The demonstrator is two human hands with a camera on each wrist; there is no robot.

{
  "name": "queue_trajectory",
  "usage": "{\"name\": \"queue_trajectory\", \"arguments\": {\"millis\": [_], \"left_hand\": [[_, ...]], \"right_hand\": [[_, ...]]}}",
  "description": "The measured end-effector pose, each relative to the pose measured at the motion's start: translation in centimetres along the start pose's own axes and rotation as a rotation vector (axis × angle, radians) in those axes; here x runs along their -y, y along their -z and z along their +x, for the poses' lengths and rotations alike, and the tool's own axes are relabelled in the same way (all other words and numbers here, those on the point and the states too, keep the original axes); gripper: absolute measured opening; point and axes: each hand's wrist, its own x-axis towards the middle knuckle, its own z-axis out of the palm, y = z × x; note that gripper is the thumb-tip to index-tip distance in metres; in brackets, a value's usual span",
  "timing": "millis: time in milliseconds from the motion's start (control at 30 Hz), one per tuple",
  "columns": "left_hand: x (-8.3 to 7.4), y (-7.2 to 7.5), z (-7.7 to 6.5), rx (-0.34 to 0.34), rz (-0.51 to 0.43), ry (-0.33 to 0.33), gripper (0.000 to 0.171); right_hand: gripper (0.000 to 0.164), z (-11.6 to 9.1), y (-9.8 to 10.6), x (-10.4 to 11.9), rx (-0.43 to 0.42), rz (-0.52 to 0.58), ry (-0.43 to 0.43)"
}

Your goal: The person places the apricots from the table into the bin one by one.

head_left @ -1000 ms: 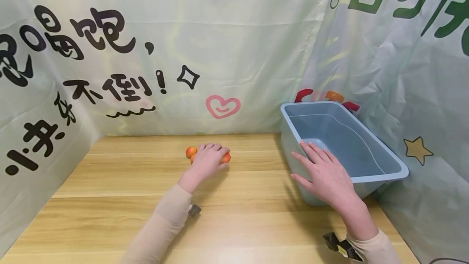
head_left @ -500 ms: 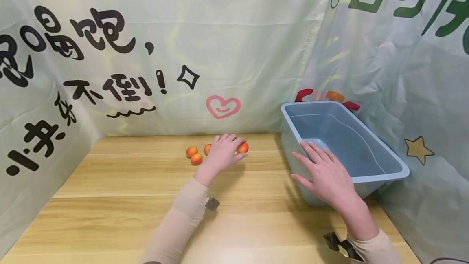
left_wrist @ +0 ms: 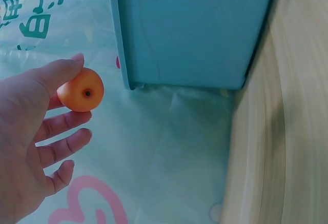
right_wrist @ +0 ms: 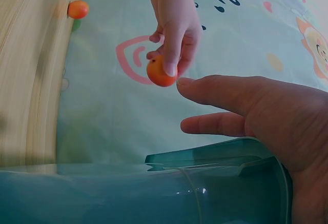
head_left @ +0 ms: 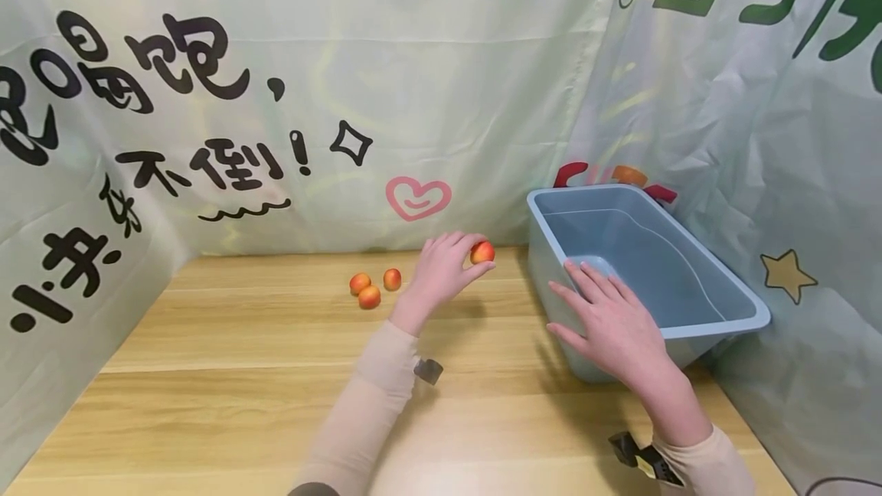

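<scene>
My left hand (head_left: pixel 444 270) pinches a small round orange-red fruit (head_left: pixel 483 252) between thumb and fingers. It is raised above the back of the table, left of the tub. In the left wrist view the fruit (left_wrist: pixel 81 93) shows a dark spot at one end, and the other fingers are loosely bent. Three similar fruits lie on the table: one at the left (head_left: pixel 360 283), one in front (head_left: pixel 369 297) and one to the right (head_left: pixel 392 279). My right hand (head_left: pixel 616 324), fingers spread, lies at the near left rim of the blue-grey tub (head_left: pixel 547 266).
The deep tub stands at the right end of the wooden table (head_left: pixel 227 396), close to the side cloth. Printed pale cloth (head_left: pixel 482 98) hangs behind the table and along both sides. Dark wrist devices sit at both cuffs.
My left hand has moved right and up from the group of fruits, carrying one fruit off the table towards the tub. The right hand has stayed in place at the tub.
</scene>
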Motion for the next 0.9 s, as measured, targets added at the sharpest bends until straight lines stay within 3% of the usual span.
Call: {"name": "queue_trajectory", "arguments": {"millis": [367,900], "left_hand": [[-1.1,-1.2,1.9,-0.085,-0.061,-0.015,0.049],[-3.4,-1.7,5.2,-0.062,-0.115,-0.003,0.051]], "right_hand": [[0.061,0.1,0.0,0.0,0.018,-0.012,0.000],[0.061,0.1,-0.1,-0.1,-0.003,-0.021,0.007]]}}
